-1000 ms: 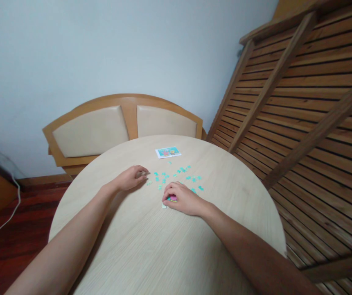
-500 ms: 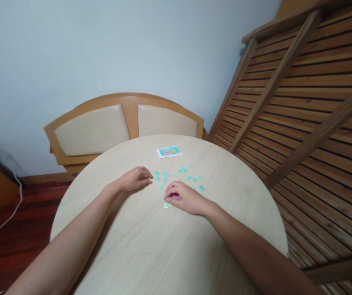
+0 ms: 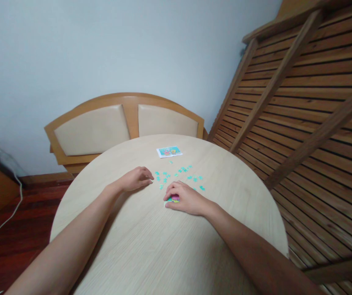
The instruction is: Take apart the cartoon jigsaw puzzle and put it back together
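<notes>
My right hand rests on the round pale wooden table, fingers curled over a small cluster of joined puzzle pieces showing pink and teal. My left hand lies to the left, fingers loosely curled, fingertips near the loose teal puzzle pieces; whether it holds a piece is hidden. Several of those pieces are scattered just beyond both hands. A small picture card lies farther back on the table.
A wooden bench with two beige padded backs stands behind the table against a pale wall. A slatted wooden frame leans at the right. White cables trail over the dark red floor at the left.
My left hand slid a little to the right toward the loose pieces. My right hand shifted slightly over the joined pieces, which now show more under its fingers.
</notes>
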A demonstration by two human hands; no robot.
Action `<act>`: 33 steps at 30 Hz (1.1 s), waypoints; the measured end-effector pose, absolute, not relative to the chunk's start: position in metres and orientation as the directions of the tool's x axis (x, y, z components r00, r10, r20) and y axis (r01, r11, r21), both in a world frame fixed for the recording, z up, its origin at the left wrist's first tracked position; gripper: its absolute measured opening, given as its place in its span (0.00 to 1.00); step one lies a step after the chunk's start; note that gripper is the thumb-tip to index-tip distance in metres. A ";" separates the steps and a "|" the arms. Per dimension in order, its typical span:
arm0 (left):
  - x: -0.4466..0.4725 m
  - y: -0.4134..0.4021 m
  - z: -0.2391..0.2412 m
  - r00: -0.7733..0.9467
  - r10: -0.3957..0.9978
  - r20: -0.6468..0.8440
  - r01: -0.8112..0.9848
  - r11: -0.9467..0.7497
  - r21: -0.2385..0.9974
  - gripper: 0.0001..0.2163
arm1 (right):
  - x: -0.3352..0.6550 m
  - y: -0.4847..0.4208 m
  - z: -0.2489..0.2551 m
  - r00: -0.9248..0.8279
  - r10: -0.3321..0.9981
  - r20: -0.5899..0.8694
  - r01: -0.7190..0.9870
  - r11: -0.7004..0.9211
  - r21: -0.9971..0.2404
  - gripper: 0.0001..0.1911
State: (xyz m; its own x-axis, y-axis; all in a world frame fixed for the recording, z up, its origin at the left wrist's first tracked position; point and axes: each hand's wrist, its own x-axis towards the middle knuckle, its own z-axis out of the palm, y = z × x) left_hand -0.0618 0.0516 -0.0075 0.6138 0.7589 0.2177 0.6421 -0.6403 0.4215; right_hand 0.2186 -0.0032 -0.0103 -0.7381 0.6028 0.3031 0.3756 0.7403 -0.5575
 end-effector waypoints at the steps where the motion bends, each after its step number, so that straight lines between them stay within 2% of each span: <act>1: -0.061 0.051 -0.006 0.617 0.757 0.214 0.641 -0.641 0.422 0.14 | 0.219 -0.003 -0.010 -0.740 0.601 0.302 0.372 0.740 -0.560 0.07; 14: -0.059 0.048 0.002 0.607 0.779 0.158 0.679 -0.611 0.407 0.14 | 0.222 0.000 -0.011 -0.757 0.589 0.283 0.364 0.740 -0.566 0.09; 20: -0.059 0.048 0.001 0.609 0.776 0.165 0.670 -0.614 0.418 0.12 | 0.224 -0.001 -0.009 -0.771 0.572 0.279 0.375 0.763 -0.527 0.08; 28: -0.057 0.046 0.001 0.599 0.787 0.150 0.659 -0.591 0.465 0.11 | 0.231 0.001 -0.003 -0.812 0.527 0.251 0.350 0.784 -0.512 0.11; 33: -0.052 0.040 0.005 0.560 0.824 0.089 0.652 -0.505 0.566 0.11 | 0.242 0.005 0.005 -0.802 0.536 0.265 0.359 0.786 -0.504 0.15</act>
